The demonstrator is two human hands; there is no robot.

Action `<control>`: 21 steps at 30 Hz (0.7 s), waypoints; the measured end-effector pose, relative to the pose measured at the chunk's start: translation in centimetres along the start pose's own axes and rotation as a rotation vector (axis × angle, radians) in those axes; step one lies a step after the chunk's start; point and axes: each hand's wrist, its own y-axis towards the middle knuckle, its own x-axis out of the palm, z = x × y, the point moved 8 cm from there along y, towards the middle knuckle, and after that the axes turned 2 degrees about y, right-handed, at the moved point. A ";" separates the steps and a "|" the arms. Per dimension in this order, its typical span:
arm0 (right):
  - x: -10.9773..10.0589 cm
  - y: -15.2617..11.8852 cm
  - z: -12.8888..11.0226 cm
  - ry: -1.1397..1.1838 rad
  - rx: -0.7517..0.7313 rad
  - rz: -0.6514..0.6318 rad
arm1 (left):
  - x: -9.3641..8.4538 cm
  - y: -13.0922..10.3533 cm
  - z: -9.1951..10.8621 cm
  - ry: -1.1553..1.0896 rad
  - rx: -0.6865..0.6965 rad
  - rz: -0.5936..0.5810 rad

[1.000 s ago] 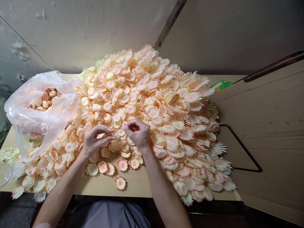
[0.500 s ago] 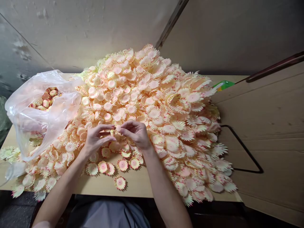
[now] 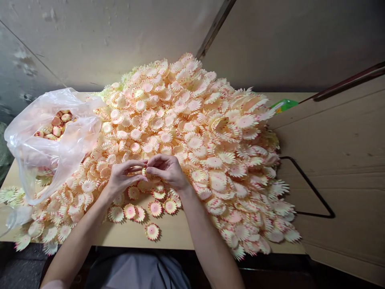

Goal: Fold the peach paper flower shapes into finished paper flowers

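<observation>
Between the fingertips of my left hand (image 3: 124,175) is a small curled flower piece (image 3: 144,171), cream with reddish edges. My right hand (image 3: 169,170) meets it from the other side, thumb and fingers pinched close at the piece; whether a second piece is in them is hidden. Both hands are just above the front of a big heap of cream-pink flower pieces (image 3: 192,140) with fringed, red-tipped edges. Below the hands, several flat flower pieces lie loose on the table, one (image 3: 152,231) nearest the front edge.
A clear plastic bag (image 3: 64,154) with several curled flower pieces (image 3: 58,129) stands at the left. A transparent round container (image 3: 7,220) sits at the left edge. Cardboard (image 3: 339,168) with a black metal bar (image 3: 314,186) borders the right. A green packet (image 3: 284,106) lies behind the heap.
My right hand has come a little to the left, so its fingertips now meet the piece in my left hand. The heap and bag stay as they were.
</observation>
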 end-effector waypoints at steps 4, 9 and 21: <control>0.0 0.0 -0.1 -0.008 -0.006 0.004 | 0.0 0.0 -0.1 0.001 -0.001 -0.002; -0.1 -0.1 -0.1 -0.004 0.009 0.011 | 0.0 0.1 0.4 -0.028 0.021 0.004; -0.7 -0.3 -1.0 0.011 -0.041 0.051 | -1.7 0.2 -0.7 -0.138 -0.105 0.164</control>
